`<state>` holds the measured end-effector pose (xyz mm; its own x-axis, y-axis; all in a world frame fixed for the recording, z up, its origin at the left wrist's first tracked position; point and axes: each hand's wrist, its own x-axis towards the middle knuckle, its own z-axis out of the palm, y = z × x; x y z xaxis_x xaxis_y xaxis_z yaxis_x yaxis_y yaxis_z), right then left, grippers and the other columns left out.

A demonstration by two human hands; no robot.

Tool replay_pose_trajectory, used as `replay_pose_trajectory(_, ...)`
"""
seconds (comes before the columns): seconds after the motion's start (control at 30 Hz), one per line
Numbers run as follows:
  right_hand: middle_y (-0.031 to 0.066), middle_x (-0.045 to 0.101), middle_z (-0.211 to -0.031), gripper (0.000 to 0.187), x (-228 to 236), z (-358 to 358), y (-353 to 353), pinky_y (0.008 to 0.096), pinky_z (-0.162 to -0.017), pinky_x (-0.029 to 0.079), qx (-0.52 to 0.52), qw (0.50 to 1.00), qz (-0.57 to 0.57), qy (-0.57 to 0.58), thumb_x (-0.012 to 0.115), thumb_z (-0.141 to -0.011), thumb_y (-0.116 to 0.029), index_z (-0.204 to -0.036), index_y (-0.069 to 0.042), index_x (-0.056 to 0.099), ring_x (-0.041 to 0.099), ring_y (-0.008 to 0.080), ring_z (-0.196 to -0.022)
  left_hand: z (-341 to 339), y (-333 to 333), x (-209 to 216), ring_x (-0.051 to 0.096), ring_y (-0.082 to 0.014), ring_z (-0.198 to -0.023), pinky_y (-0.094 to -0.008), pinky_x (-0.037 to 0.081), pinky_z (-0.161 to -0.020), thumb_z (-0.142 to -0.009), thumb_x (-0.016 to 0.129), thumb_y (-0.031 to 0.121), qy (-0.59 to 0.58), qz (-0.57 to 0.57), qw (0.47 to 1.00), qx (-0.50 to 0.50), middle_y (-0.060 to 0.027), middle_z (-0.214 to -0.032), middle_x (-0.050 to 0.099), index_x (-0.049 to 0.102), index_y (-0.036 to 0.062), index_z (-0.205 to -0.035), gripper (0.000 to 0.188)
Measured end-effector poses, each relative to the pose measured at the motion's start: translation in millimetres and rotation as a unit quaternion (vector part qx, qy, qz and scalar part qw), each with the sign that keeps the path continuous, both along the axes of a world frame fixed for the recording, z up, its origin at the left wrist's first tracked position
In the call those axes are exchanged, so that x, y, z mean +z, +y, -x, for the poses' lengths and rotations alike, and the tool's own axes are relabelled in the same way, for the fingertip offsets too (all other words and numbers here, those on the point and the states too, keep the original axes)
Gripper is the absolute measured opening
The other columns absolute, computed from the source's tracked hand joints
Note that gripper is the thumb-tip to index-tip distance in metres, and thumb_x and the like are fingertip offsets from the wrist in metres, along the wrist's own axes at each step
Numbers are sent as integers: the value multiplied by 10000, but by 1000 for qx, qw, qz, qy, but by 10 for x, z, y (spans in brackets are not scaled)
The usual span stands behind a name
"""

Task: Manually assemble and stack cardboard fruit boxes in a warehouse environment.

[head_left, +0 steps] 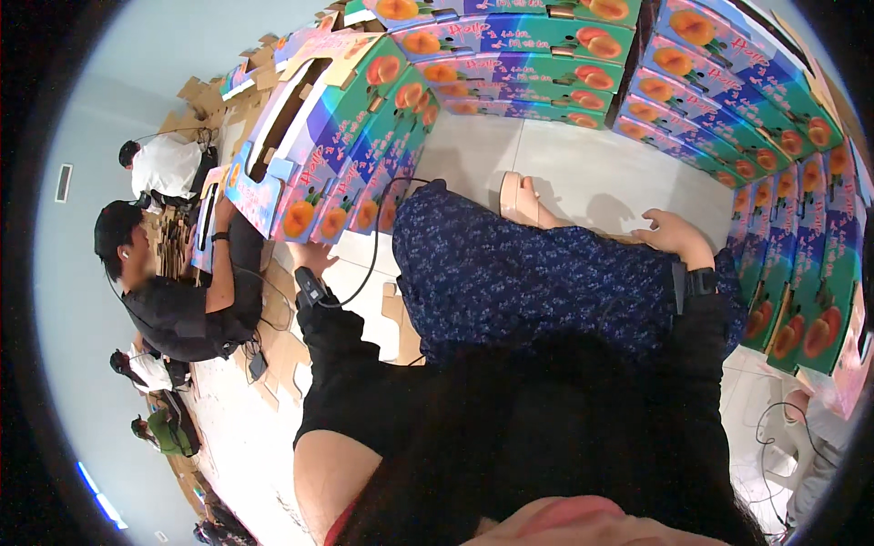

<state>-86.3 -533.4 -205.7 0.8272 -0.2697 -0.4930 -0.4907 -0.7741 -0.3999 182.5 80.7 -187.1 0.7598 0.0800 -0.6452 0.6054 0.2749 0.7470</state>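
Observation:
My left hand (pixel 314 258) is at the lower near end of a stack of printed peach cartons (pixel 332 173) on the left. Its thumb stands apart, while the carton edge partly hides the other fingers; I cannot tell whether they press on it. The top carton has a long dark slot in its upper face. My right hand (pixel 675 235) is open with fingers spread, beside the dark blue patterned skirt (pixel 546 282) over my legs. Nothing is in it. The nearest cartons to it are the right-hand stack (pixel 801 264), apart from the fingers.
More peach cartons (pixel 519 64) stand stacked ahead, and another stack (pixel 719 82) rises at the far right. To the left, a person in black (pixel 173 305) handles a carton. Flattened cardboard (pixel 278 337) lies on the floor. A black cable (pixel 373 246) runs by my left wrist.

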Motion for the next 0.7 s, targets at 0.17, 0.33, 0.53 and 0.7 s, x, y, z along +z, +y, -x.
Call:
replay_pose_trajectory(0.17, 198, 639, -969, 588, -88, 2, -67, 365, -773, 484, 12, 1000, 4, 4, 667, -780, -400, -1193, 1, 546, 622, 318, -885, -105, 160, -316, 403, -197, -1241, -477, 283, -991, -765, 455, 656, -28, 47, 998, 8, -39, -1330, 459, 501, 210, -1247, 658)
replay_pose_trajectory(0.33, 189, 654, -908, 579, -203, -27, -121, 355, -731, 487, 0, 1000, -24, 9, 659, -792, -378, -1187, 26, 537, 635, 295, -825, -85, 93, -649, 368, -220, -1255, -446, 280, -1006, -882, 366, 515, -82, 8, 992, 96, -12, -1398, 376, 378, 188, -1333, 557)
replay_pose_trajectory(0.53, 195, 655, -917, 580, -132, -18, -76, 349, -722, 489, 17, 1000, -10, 10, 656, -797, -364, -1190, 42, 528, 639, 291, -816, 109, -113, -760, 538, -187, -945, -352, 412, -854, -887, 408, 361, -190, -150, 958, 155, -31, -1109, 563, 520, 112, -1157, 383)
replay_pose_trajectory(0.7, 192, 654, -915, 586, -156, -41, -94, 347, -739, 488, 17, 1000, -18, 10, 655, -798, -369, -1194, 43, 524, 637, 296, -833, 150, -57, -934, 562, -188, -899, -323, 423, -779, -857, 442, 152, -223, -99, 947, 207, -102, -1089, 565, 422, 106, -1283, 430)
